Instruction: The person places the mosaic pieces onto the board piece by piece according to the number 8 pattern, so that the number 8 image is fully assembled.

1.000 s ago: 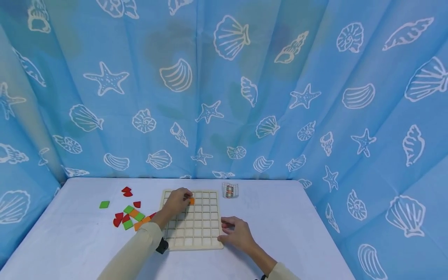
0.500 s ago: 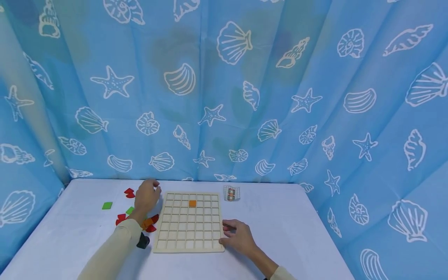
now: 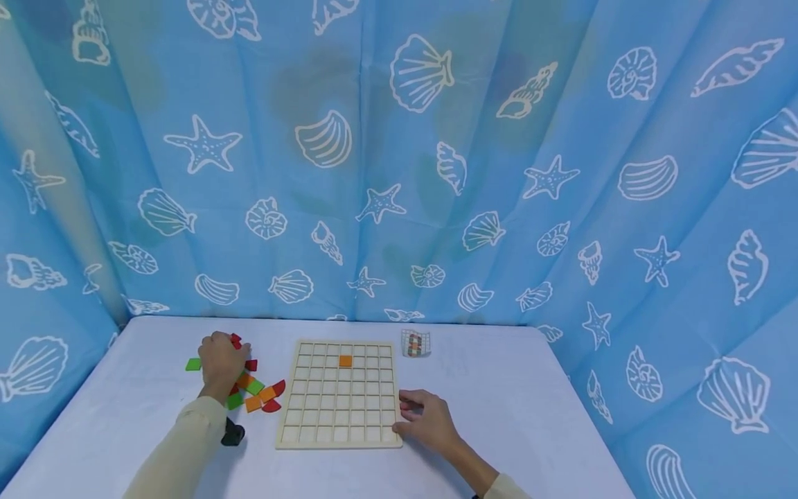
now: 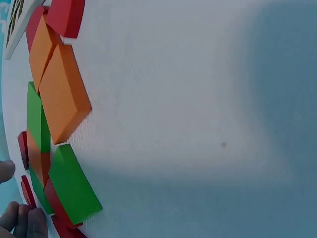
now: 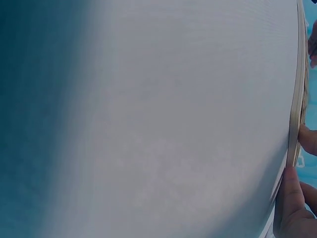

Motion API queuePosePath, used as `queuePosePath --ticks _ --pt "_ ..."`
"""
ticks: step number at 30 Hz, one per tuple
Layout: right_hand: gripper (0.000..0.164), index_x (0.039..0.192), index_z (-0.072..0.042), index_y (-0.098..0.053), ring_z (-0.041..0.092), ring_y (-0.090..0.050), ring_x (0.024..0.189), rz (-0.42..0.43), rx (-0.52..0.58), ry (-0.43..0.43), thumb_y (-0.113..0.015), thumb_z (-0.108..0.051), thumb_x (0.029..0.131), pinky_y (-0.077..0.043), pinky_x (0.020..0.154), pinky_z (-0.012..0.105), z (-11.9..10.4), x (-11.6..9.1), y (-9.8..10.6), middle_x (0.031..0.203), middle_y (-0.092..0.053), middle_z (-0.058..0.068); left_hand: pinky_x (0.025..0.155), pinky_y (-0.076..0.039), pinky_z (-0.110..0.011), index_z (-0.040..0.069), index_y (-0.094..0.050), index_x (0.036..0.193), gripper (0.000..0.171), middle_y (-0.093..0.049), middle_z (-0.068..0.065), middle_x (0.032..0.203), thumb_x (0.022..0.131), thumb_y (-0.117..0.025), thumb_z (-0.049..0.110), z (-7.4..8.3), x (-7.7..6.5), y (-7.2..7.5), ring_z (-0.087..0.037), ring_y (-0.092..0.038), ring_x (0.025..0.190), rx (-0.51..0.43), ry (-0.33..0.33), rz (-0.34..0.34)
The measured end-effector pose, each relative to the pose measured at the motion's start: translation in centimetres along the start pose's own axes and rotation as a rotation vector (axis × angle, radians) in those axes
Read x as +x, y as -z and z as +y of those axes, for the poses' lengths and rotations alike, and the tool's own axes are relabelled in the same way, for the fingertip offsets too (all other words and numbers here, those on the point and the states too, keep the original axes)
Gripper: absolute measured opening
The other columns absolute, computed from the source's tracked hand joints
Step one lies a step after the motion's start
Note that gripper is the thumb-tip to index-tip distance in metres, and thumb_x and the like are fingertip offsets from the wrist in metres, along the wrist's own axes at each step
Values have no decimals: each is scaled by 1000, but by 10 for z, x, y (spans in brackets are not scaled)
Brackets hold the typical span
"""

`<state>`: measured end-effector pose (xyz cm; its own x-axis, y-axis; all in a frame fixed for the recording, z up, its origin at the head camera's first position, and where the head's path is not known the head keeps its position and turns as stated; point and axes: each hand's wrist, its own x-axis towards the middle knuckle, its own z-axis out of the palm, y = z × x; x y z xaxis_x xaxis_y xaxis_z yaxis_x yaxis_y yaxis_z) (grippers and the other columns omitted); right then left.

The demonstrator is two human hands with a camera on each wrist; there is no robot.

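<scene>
My left hand (image 3: 223, 357) is over loose pieces left of the board. Its fingertips are close to small red pieces (image 4: 28, 191); the thumb is apart from the fingers in the left wrist view. I cannot see anything held in it. A pale wooden grid board (image 3: 324, 398) lies flat, with one orange square tile (image 3: 346, 361) in an upper cell. My right hand (image 3: 427, 419) holds the board's right edge near the front corner, with thumb and fingertips at the rim, as the right wrist view also shows. The left palm and some pieces beneath it are hidden.
Green tiles (image 3: 235, 400), orange tiles (image 3: 253, 403) and red curved-edge pieces (image 3: 271, 406) lie between left hand and board, some overlapping. A green tile (image 3: 193, 364) sits farther left. A small gridded picture card (image 3: 415, 344) lies behind the board's right corner. A patterned curtain (image 3: 386, 173) hangs behind.
My left hand has let go of the orange tile on the board and moved left to the loose pieces. The right hand stays at the board's edge.
</scene>
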<state>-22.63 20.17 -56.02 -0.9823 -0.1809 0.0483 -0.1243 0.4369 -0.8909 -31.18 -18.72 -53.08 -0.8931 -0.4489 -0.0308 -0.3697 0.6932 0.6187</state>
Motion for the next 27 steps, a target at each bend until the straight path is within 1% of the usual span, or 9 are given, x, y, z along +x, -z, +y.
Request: queuePosePath --ticks 4,5,8,11,12,17,20,24,27 --pt "61 121 10 -61 27 -66 98 1 30 9 -85 4 65 -54 81 21 -2 -1 1 103 -65 14 88 -52 -49 -16 -39 123 55 -41 -32 112 90 -69 16 1 1 -3 -44 -41 106 -28 28 7" --pt "60 121 11 -60 29 -66 98 0 40 11 -84 5 66 -55 81 24 -7 -3 2 103 -65 16 89 -51 -49 -16 -38 123 55 -41 -32 112 90 -68 16 2 1 -4 -44 -41 106 -34 31 11" --pt "60 120 12 -60 29 -66 98 -1 57 14 -84 6 65 -55 81 25 -9 -4 2 103 -65 17 90 -49 -51 -16 -38 122 52 -40 -32 112 90 -67 13 3 0 -4 -45 -40 107 -37 34 18" --pt "60 120 12 -60 30 -65 99 -4 54 3 -84 7 65 -55 82 25 -11 -4 2 103 -64 18 92 -47 -51 -17 -39 121 47 -40 -32 111 91 -65 9 3 2 -6 -45 -40 107 -36 25 26" --pt "60 120 12 -61 28 -66 99 -2 47 3 -84 6 65 -55 81 23 -7 -3 2 103 -65 17 92 -47 -52 -16 -40 120 45 -40 -32 111 92 -64 7 3 3 -7 -45 -40 107 -41 19 29" --pt "60 120 11 -61 29 -66 99 1 38 2 -84 6 65 -55 81 24 -6 -3 1 103 -64 17 93 -46 -52 -15 -42 119 40 -41 -32 113 92 -62 6 -2 5 -12 -45 -39 109 -83 -1 60" --pt "60 121 11 -61 28 -66 99 -5 40 1 -84 4 66 -55 81 23 -4 -2 0 103 -64 16 94 -46 -53 -13 -40 122 45 -40 -32 117 91 -65 7 -5 7 -14 -45 -38 112 -117 43 86" --pt "60 121 9 -61 27 -66 99 -11 41 -9 -85 3 66 -54 81 22 -1 -1 -1 104 -65 14 99 -44 -53 -11 -36 130 56 -38 -32 126 88 -68 7 -6 7 -15 -45 -36 118 -209 136 105" --pt "60 121 9 -61 27 -66 99 -6 39 -9 -84 5 66 -54 81 21 0 -1 0 104 -65 14 103 -42 -52 -10 -35 133 58 -37 -32 130 88 -68 7 -5 8 -13 -45 -36 121 -256 165 110"
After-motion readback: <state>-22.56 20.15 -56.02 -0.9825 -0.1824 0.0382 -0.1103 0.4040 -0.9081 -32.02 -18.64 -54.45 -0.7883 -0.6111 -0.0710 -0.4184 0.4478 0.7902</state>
